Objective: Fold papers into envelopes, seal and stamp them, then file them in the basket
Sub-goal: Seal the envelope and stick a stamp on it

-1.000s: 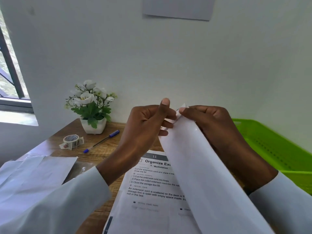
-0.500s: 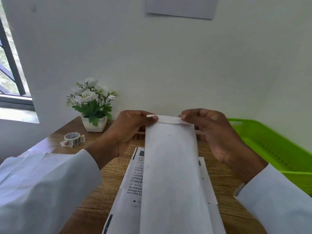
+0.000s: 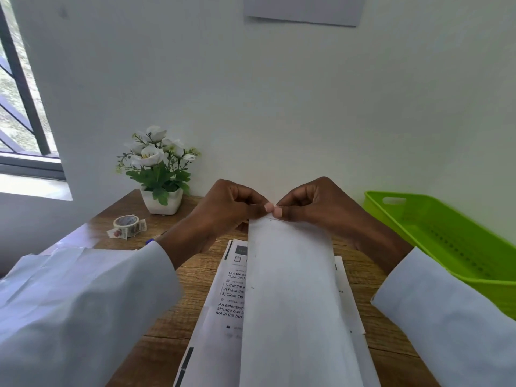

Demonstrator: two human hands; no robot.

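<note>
White envelope (image 3: 290,289) stretches toward the camera, its far edge pinched shut between left hand (image 3: 223,213) and right hand (image 3: 315,205) grip.

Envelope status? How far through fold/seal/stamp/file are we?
Done: nothing filed that I can see; the visible part of the green basket is empty. In hand: left hand and right hand pinch the far end of the white envelope, apparently working its flap. Left: stamping, with the stamp roll untouched by the plant, then filing.
</note>
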